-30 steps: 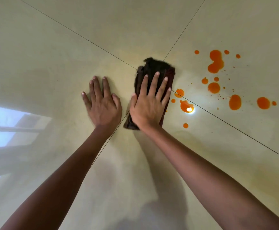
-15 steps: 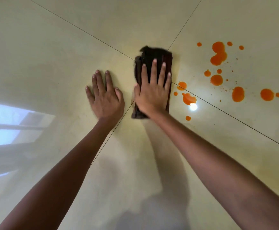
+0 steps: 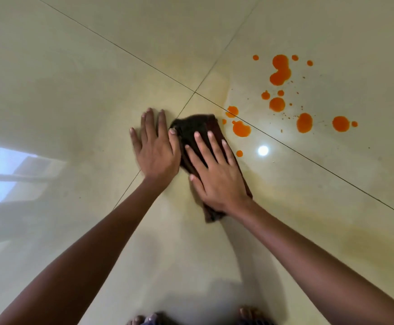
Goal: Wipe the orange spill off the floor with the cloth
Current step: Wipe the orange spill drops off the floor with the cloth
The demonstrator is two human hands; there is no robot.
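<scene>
Cloth (image 3: 197,130), one dark folded piece, lies flat on the pale floor (image 3: 74,66) under our right hand (image 3: 217,177), fingers spread, palm pressing down. Our left hand (image 3: 155,153) rests open just beside it, little finger touching its edge. We count about eight larger drops in the orange spill (image 3: 279,70) (plus specks), nearest just right of the cloth.

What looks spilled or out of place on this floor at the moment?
Orange liquid drops lie scattered on the glossy beige tiled floor, right of the dark brown folded cloth. The right hand presses the cloth flat; the left hand rests beside it. No drop is under the cloth.
</scene>
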